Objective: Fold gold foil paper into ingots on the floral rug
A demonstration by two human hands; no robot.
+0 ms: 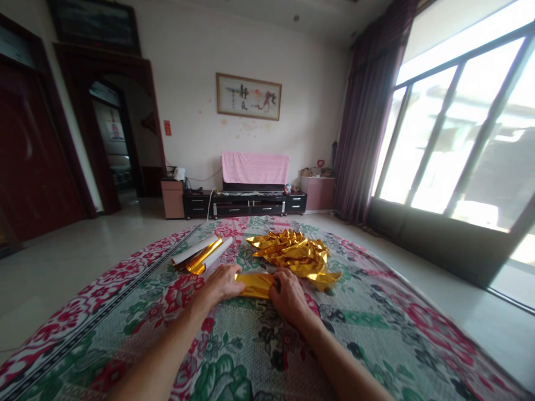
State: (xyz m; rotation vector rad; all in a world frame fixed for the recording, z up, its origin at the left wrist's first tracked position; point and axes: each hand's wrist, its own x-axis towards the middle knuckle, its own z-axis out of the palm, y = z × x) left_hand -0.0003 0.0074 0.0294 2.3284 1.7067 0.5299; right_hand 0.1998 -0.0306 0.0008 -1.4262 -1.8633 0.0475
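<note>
A small piece of gold foil paper [256,284] lies on the flowered cloth [368,323] between my two hands. My left hand [223,283] grips its left end with curled fingers. My right hand [289,295] pinches its right end. Just beyond, a heap of folded gold foil pieces [292,253] sits on the cloth. To the left lies a roll of gold and white foil sheets [203,253].
The cloth covers a wide low surface over a tiled floor [62,262]. Far ahead stand a dark TV cabinet [246,203] with a pink cover, a framed picture [248,96] on the wall, doors at the left and large windows [460,139] at the right.
</note>
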